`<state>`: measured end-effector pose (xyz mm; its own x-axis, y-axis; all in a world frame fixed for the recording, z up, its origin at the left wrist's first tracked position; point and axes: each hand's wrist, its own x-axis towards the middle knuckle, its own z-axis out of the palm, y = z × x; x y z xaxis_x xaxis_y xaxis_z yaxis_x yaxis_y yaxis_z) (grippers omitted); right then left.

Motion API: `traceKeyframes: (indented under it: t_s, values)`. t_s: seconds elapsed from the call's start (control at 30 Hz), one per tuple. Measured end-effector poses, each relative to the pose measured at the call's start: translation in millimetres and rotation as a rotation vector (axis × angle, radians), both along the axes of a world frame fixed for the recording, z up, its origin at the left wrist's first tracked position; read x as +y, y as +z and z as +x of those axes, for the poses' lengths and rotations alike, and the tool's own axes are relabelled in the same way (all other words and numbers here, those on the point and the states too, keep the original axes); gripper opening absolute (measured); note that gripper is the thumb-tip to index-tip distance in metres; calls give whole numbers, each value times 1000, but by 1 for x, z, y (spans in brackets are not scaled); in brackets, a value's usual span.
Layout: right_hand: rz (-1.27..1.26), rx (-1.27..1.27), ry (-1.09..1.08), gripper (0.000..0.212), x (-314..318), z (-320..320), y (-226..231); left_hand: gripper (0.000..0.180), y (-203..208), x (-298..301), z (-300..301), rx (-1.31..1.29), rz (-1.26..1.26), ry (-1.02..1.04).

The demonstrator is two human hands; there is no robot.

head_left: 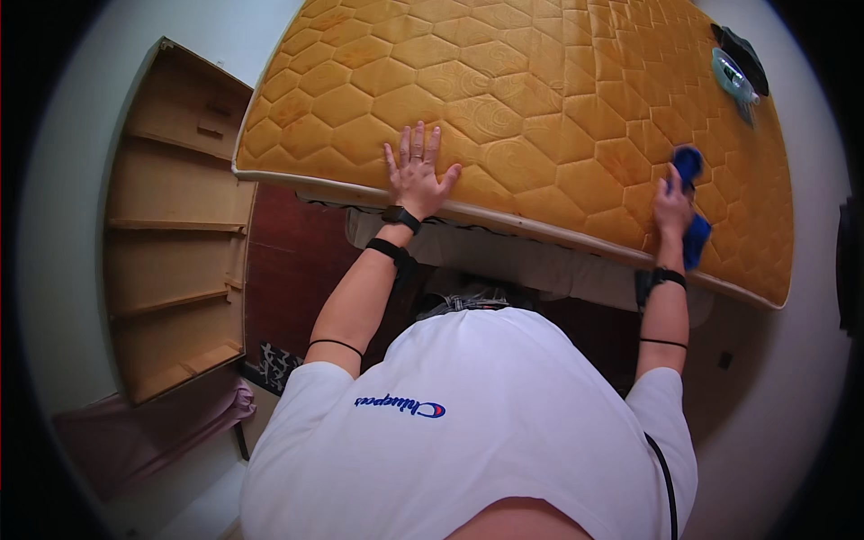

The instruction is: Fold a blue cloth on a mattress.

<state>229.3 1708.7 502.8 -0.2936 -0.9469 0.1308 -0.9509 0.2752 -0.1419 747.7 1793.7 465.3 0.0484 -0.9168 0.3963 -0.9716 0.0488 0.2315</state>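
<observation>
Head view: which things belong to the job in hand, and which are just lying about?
In use:
- yellow mattress, under the spread left hand
- blue cloth, in the right hand

Just around:
- wooden shelf unit
- pink fabric
- pale-green object, kind unclear

Left hand (419, 180) splayed flat, right hand (672, 207) curled, arms (349, 309) extended

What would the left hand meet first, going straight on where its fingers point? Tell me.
Nothing that shows: the left hand points along the yellow quilted mattress, and the way looks free to the picture's top edge. Exactly how it touches the surface is hard to judge.
</observation>
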Motion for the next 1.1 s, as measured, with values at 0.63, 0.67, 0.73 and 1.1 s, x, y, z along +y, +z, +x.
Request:
traceKeyframes:
  t_s: [0.63,0.67,0.73,1.1]
  values:
    - [-215,162,605,55,65,341,-8,74,18,-8,-1,-99,86,-427]
    - [-237,129,587,53,63,347,-9,73,19,-10,3,-128,104,-471]
    - [-222,30,663,48,56,334,-2,72,18,-11,31,-45,104,-506]
    - [-133,175,-98,49,82,50,-20,71,-25,-12,327,-27,119,164]
